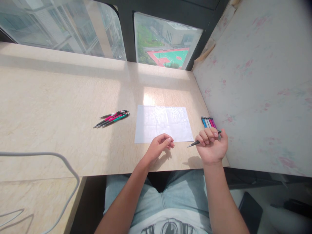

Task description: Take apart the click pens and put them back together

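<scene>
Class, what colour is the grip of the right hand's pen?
Black; the pen's grip shows in the head view.

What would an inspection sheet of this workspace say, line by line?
Surface: marbled tabletop, partly sunlit.
Job's things: white paper sheet; group of pens, left; row of pens, right, partly hidden.
Clutter: dark flat object, lower right, too unclear to name.
Hands: left hand at the sheet's near edge, holding nothing visible; right hand gripping a pen, tip pointing left.
Cables: thick grey cable and thinner cord, lower left.
Surroundings: floral-patterned wall, right; window overlooking a sports court.
</scene>
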Available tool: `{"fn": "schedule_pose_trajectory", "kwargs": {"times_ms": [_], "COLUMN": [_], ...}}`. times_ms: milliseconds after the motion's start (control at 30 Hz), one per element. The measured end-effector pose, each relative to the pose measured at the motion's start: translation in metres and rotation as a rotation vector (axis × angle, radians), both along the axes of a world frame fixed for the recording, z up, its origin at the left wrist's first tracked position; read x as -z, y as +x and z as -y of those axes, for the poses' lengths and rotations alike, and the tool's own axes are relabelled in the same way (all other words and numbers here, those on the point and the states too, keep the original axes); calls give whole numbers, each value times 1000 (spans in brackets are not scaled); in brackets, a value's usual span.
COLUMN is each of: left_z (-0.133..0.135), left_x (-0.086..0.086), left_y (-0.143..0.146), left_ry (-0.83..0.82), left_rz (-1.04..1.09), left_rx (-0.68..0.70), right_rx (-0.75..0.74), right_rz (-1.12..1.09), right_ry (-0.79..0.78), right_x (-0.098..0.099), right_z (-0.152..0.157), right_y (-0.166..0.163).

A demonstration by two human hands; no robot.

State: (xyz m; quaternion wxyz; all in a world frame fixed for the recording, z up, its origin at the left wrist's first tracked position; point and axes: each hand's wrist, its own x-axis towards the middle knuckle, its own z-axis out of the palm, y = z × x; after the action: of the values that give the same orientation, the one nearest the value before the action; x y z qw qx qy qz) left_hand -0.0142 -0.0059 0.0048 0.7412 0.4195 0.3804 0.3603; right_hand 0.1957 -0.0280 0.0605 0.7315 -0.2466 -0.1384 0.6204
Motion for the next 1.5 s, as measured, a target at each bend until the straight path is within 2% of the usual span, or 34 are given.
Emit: {"fn": "schedule_pose_trajectory", "kwargs": {"times_ms": [267,467,567,700,733,800,867,900,1000,1100,1233,1500], "left_z": [0,2,2,3,3,4,4,4,4,4,3,2], "left_x": [-1,1,5,9,9,10,10,11,12,13,12,13], "left_y": [0,0,2,10,12,17,20,20,21,21,22,23], "left_ry": [7,102,346,810,881,951,965,965,967,961,948,941], "left_rz": [-13,-95,-286,-742,-851,-1031,-1144,-1176,-1216,-1223,-1228,-1230], "left_rx": [14,7,-88,-122,-107,-68,-29,-14,9,12,19,23], "right_rx": [46,-137,-140,-59,-17,166,251,237,209,295,393,341], "right_rz": [-62,228,439,705,764,869,954,997,1182,1431,1671,1712], "right_ry": [-3,-153,-173,-188,-181,-175,-190,-194,-223,-244,-253,-212], "right_x": [1,15,25,37,41,50,60,64,77,84,90,94], "right_z": [-1,-11,-25,-59,-70,-95,-119,-131,-159,-179,-190,-189], "right_y": [1,11,16,20,21,23,25,26,30,34,37,39]}}
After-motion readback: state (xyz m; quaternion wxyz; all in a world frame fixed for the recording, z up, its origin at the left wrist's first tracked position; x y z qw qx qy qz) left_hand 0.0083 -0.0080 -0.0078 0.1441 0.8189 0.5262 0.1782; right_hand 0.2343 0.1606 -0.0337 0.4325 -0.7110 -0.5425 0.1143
